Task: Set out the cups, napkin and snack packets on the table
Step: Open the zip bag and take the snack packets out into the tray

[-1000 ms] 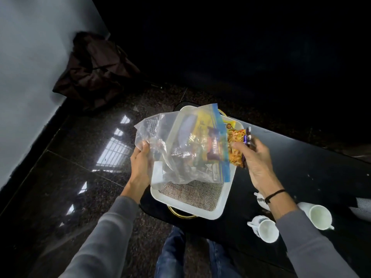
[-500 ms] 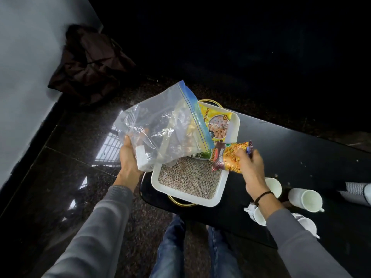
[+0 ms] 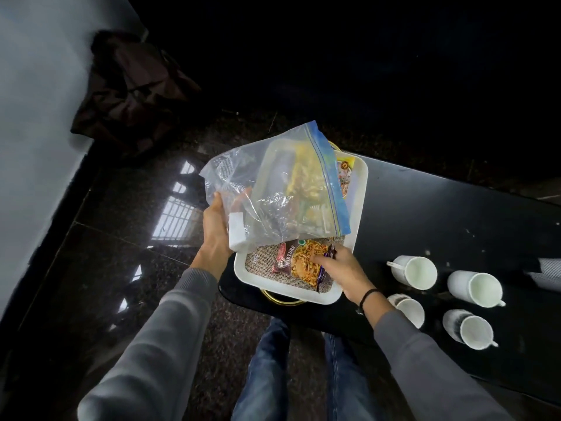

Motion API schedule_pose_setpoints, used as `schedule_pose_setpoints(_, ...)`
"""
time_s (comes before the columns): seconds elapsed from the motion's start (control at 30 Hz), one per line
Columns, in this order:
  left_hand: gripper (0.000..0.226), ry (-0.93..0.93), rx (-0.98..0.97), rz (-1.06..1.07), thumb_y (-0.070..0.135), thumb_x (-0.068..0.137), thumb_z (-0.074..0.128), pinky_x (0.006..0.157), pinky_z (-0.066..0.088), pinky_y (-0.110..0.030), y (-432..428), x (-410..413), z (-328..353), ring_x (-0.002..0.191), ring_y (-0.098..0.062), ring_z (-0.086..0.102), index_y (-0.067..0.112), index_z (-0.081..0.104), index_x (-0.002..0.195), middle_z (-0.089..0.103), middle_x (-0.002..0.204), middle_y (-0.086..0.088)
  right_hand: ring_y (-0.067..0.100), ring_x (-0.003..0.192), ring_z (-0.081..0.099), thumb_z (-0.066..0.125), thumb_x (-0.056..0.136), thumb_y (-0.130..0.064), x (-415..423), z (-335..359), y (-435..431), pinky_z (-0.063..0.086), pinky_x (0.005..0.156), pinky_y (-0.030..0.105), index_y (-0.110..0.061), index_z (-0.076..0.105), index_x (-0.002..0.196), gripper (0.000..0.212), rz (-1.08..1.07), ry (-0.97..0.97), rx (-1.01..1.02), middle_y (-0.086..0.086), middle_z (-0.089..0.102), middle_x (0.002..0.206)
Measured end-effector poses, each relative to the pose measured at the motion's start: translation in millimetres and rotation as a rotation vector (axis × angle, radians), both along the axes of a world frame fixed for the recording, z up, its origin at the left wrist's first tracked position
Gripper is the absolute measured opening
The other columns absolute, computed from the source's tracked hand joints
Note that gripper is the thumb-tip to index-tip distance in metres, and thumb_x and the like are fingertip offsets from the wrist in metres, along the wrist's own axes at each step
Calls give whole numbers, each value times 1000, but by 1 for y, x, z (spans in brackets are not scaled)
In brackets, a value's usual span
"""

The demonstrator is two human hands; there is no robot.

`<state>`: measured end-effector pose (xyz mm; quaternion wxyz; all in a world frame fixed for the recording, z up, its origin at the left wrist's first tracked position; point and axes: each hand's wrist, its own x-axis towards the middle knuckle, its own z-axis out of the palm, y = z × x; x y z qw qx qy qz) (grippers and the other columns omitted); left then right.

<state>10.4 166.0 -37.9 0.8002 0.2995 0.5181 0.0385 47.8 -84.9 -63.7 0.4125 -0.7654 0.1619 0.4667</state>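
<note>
The left hand (image 3: 216,229) is raised above the tray's left edge, palm turned to the right, forearm coming up from bottom left in a grey sleeve. Its fingers are closed on the lower left corner of a clear zip bag (image 3: 273,189) w/ blue seal strip; the thumb lies on the near side of the plastic, the other fingers are behind it. The bag hangs tilted over the far half of the white tray (image 3: 359,189), seal edge toward the right, and yellow packets show through it, blurred.

The right hand (image 3: 343,270) is low, palm down, wrist w/ a black band, forearm reaching from bottom right. Its fingers (image 3: 318,262) are bent and pressed on the right part of the snack packet (image 3: 299,262) marked "MIXTURE". The packet lies flat on the woven mat inside the tray, near half. One more packet (image 3: 344,174) lies in the far right corner, partly hidden by the bag.

The tray sits at the left end of the dark surface (image 3: 440,214). Four white cups (image 3: 414,272) stand to the right of the tray, apart from it, approx. in two pairs. A striped cloth (image 3: 549,270) is at the right edge; cannot tell if it is the napkin.
</note>
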Motion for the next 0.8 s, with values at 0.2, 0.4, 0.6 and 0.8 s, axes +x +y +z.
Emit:
schedule_pose_setpoints(0.2, 55, -19, -9, -95, 48, 107, 32, 66, 63, -38, -12, -1, -5, 98, -31, 76, 12, 68, 128, 76, 118, -13, 6, 69, 63, 85, 79, -35, 16, 19, -11, 39, 48, 6, -19, 68, 96, 28, 63, -297, -150, -8, 68, 79)
schedule_pose_setpoints(0.4, 53, -64, -90, -131, 53, 103, 43, 86, 60, -51, -22, 9, -5, 113, -37, 70, 17, 70, 130, 71, 127, -13, 20, 80, 71, 71, 90, -6, 44, 36, -26, 63, 74, 40, -11, 71, 101, 13, -15, -329, -124, 9, 74, 95)
schedule_pose_setpoints(0.6, 59, 20, 139, -370, 60, 96, 52, 116, 36, -59, -31, 26, 13, 134, -34, 54, 16, 68, 133, 61, 142, -15, 34, 111, 71, 37, 85, -84, 80, 70, -26, 53, 98, 53, -23, 74, 119, 79, -603, 102, 478, 13, 75, 118)
schedule_pose_setpoints(0.8, 29, 28, 700, -398, 32, 103, 58, 83, 61, -39, -49, 52, 42, 81, -7, 71, 9, 67, 116, 77, 97, 1, 26, 114, 71, 72, 81, -64, 95, 89, -29, 56, 98, 48, -23, 69, 128, 62, -341, -80, 558, 5, 73, 126)
